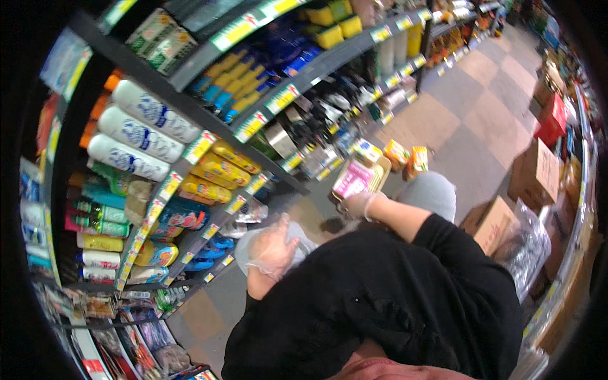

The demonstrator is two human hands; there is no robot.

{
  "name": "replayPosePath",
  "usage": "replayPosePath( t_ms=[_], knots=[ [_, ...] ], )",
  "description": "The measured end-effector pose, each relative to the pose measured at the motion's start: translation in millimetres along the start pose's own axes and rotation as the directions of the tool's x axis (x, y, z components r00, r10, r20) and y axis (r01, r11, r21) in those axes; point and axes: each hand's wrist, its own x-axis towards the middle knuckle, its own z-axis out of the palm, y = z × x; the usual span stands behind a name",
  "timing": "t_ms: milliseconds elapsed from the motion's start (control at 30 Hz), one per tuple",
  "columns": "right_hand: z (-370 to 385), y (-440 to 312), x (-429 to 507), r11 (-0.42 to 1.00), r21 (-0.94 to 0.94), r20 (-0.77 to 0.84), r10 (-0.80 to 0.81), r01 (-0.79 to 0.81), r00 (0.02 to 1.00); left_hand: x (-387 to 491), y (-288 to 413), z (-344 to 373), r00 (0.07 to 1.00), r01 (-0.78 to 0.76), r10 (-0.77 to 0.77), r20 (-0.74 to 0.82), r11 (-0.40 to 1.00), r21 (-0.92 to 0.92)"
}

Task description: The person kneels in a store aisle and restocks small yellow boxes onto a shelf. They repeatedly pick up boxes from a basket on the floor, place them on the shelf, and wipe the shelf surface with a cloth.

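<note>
My right hand, in a clear plastic glove, grips the near edge of a small pale-yellow basket. A pink and white packet lies in the basket; whether my fingers also press on it is hard to tell. Just past the basket are a yellow and white packet and small orange-yellow packets near the floor. My left hand, gloved likewise, is over my left knee, thumb spread and nothing held. It is nearest the lowest shelf, where blue slippers sit.
Store shelves with price tags rise along the left, holding white bottles, yellow bottles and yellow sponges. Cardboard boxes and a plastic-wrapped bundle line the right. A checkered tile floor runs ahead between them.
</note>
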Motion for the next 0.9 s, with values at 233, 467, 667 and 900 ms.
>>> replayPosePath(
  t_ms=[233, 467, 667, 900],
  knots=[
    [-11.8, -10.6, -23.8, 0.999, -0.018, 0.039, 0.039, -0.039, 0.998, -7.7, 7.0, -5.3, 0.999, -0.015, 0.016, 0.034, 1.0, -0.005],
    [-12.2, 5.2, -19.8, 0.997, 0.016, -0.069, 0.075, -0.074, 0.995, -19.6, 4.8, 3.3, 0.997, -0.057, 0.055, -0.057, 0.998, -0.03],
    [-26.5, -8.5, -41.4, 0.995, -0.014, -0.016, 0.096, -0.096, 0.995, -33.5, 3.3, 10.1, 0.984, -0.121, 0.109, -0.139, 0.99, -0.076],
    [-13.6, 8.9, -49.3, 0.992, 0.052, -0.173, 0.121, -0.114, 0.978, -40.3, 9.1, 6.2, 0.995, -0.064, 0.057, -0.076, 0.994, -0.087]
  ],
)
